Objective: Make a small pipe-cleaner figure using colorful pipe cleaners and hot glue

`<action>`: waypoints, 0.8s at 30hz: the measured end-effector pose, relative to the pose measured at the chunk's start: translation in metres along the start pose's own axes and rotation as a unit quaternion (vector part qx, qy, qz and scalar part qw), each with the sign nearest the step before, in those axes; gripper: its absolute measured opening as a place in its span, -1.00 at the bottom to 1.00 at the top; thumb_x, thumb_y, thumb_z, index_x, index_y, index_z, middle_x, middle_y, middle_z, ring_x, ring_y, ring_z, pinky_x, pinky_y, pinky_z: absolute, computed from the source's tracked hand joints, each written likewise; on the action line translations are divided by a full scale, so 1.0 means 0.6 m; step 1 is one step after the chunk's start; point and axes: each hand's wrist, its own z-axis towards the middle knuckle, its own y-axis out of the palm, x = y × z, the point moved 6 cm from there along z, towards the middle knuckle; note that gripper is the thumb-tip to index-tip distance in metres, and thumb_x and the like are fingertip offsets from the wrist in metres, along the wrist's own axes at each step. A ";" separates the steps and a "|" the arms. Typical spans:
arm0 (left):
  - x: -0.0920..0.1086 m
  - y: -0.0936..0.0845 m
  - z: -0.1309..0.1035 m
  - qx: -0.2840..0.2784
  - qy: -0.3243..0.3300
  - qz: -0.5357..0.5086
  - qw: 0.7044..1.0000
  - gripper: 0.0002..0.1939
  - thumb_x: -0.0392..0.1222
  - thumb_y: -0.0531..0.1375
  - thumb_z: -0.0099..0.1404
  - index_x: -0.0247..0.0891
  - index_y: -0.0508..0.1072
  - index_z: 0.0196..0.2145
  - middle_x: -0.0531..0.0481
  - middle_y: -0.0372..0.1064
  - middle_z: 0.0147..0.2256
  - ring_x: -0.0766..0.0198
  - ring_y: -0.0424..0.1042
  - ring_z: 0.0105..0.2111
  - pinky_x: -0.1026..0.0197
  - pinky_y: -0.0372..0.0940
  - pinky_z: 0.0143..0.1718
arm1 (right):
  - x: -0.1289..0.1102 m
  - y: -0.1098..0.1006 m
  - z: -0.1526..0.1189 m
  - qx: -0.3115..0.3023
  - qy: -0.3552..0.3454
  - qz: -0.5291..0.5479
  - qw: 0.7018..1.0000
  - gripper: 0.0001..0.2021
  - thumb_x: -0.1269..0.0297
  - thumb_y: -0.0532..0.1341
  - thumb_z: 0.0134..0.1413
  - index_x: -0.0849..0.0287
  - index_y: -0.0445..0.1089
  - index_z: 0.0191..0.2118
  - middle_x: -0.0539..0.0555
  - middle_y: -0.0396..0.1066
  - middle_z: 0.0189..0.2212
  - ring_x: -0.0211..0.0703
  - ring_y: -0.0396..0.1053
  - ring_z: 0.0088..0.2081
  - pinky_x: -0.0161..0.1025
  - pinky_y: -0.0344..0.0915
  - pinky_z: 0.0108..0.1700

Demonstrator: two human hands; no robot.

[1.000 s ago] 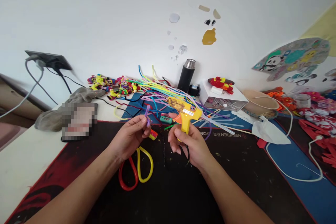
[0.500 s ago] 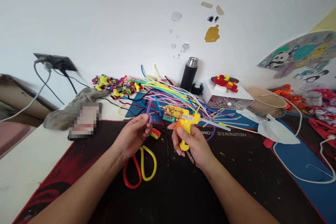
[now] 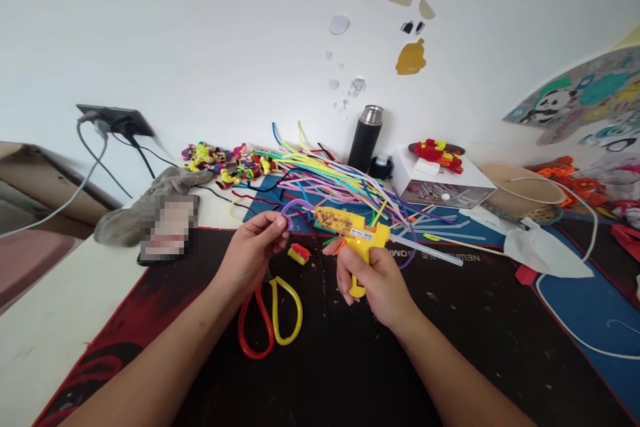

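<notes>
Between the thumb and fingers of my left hand [image 3: 257, 247] is a purple pipe cleaner [image 3: 300, 202], curled at the pinched end, its free part arching right. My right hand [image 3: 375, 277] grips a yellow hot glue gun [image 3: 373, 233], with a clear glue stick [image 3: 430, 250] poking from its back. The gun's nozzle points left and lies close to the purple curl; whether they touch I cannot tell. Below my left hand lie scissors [image 3: 273, 317] with one red and one yellow handle, blades hidden. A small pink and yellow piece [image 3: 300, 253] sits between my hands.
Behind my hands spreads a pile of colourful pipe cleaners [image 3: 330, 177], beside small fuzzy figures [image 3: 240, 163]. A black thermos [image 3: 366, 140] and a white drawer box [image 3: 443, 187] stand by the wall. On the left are a phone [image 3: 167, 230] and a grey cloth item [image 3: 125, 210].
The glue gun has tilted, and its nozzle has come nearer the left fingertips. The purple pipe cleaner, upright before, now bends over to the right. The view has shifted slightly.
</notes>
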 end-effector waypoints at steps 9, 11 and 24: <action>-0.005 0.001 -0.003 -0.009 -0.003 0.017 1.000 -0.60 -0.01 0.67 -0.07 -0.29 0.65 -0.43 0.03 0.51 -0.53 0.41 0.39 -0.54 0.41 0.25 -0.49 | 0.015 -0.004 -0.006 0.037 0.037 -0.054 0.997 -0.36 -0.38 0.31 0.19 0.24 0.57 -0.25 -0.05 0.34 -0.67 -0.30 0.26 -0.68 -0.32 0.16 -0.57; -0.004 0.001 -0.003 -0.006 -0.006 0.019 1.000 -0.59 -0.01 0.68 -0.09 -0.29 0.66 -0.43 0.01 0.52 -0.53 0.39 0.40 -0.54 0.40 0.26 -0.49 | 0.017 -0.005 -0.007 0.041 0.043 -0.062 0.996 -0.36 -0.39 0.31 0.18 0.23 0.56 -0.27 -0.06 0.33 -0.68 -0.30 0.25 -0.69 -0.33 0.15 -0.58; 0.004 0.005 -0.006 -0.010 0.040 0.102 0.994 -0.63 0.02 0.62 0.01 -0.28 0.64 -0.45 0.00 0.51 -0.53 0.34 0.37 -0.54 0.31 0.28 -0.46 | 0.012 -0.007 -0.008 0.059 0.049 -0.102 0.992 -0.38 -0.39 0.28 0.19 0.19 0.51 -0.35 -0.06 0.32 -0.69 -0.29 0.24 -0.70 -0.32 0.15 -0.58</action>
